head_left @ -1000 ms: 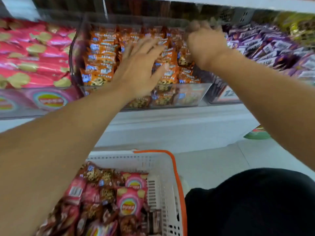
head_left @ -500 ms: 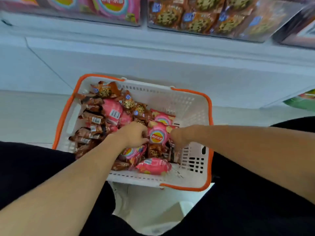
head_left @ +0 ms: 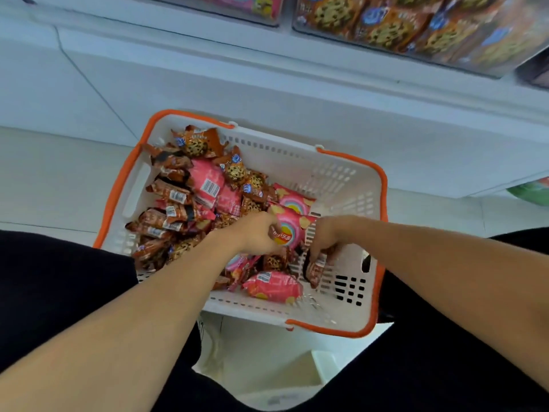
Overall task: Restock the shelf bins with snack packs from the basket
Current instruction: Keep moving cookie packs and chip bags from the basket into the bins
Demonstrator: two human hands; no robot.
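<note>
Head view cuts off the shelf bins (head_left: 416, 28) above; in the basket (head_left: 341, 185), left hand (head_left: 255, 233) grips a pink pack (head_left: 286, 230), right hand (head_left: 325, 236) a brown pack (head_left: 316, 269).

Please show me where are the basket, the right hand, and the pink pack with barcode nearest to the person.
basket (head_left: 381, 185): head view, orange rim at right side.
right hand (head_left: 325, 234): head view, back of hand.
pink pack (head_left: 271, 285): head view, middle of wrapper.

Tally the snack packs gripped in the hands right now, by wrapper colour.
Pink pack, gripped by the left hand: 1
Brown pack, gripped by the right hand: 1
Total: 2, both inside the basket.
</note>
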